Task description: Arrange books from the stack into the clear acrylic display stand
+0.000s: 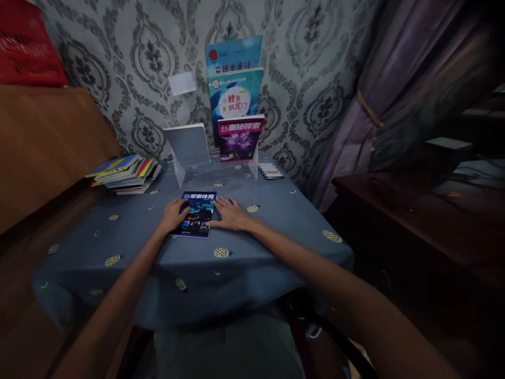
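A dark blue book (199,210) with white title characters lies flat on the cloth-covered table in front of me. My left hand (172,215) rests along its left edge, the thumb reaching over the cover. At the right edge lies my right hand (231,215), fingers stretched out and thumb apart, touching the book's side. Both hands look open, and neither lifts the book. Part of the cover's left side is hidden under my left hand.
Behind the book stands a clear display rack (179,171) bearing a grey-backed book (189,145), a magenta-topped book (240,141) and taller blue books (234,58). A book pile (128,173) sits at the left, beside a wooden cabinet (51,137). A small blurred item (270,170) lies back right.
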`<action>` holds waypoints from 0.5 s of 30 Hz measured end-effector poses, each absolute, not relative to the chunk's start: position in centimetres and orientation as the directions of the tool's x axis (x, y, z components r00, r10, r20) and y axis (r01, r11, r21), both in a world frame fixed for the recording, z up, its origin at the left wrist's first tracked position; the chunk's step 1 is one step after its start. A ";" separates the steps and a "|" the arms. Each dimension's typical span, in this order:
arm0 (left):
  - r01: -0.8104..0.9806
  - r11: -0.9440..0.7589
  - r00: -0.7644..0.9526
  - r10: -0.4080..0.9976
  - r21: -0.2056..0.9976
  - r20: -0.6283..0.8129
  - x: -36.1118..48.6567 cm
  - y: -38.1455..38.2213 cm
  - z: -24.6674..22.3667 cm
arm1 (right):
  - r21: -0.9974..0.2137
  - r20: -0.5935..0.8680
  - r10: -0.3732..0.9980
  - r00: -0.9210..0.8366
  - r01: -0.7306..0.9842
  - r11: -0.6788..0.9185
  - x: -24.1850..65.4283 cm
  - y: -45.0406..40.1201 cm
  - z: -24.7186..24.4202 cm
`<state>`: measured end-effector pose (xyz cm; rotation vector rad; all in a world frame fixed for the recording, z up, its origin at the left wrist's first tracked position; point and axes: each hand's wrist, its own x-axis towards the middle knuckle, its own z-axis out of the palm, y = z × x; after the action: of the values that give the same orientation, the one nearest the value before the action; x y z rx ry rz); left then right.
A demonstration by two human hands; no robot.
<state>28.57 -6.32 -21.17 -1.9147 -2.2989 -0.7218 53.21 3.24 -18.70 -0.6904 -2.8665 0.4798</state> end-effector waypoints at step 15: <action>0.909 0.073 -0.227 0.913 0.409 0.341 27.9 -6.2 -21.2 | -0.337 0.073 0.470 -0.880 0.422 0.842 53.3 2.8 -18.6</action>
<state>27.88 -6.16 -21.17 -1.9571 -2.3052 -0.8722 53.35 2.77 -18.55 -0.6989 -2.8669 0.4720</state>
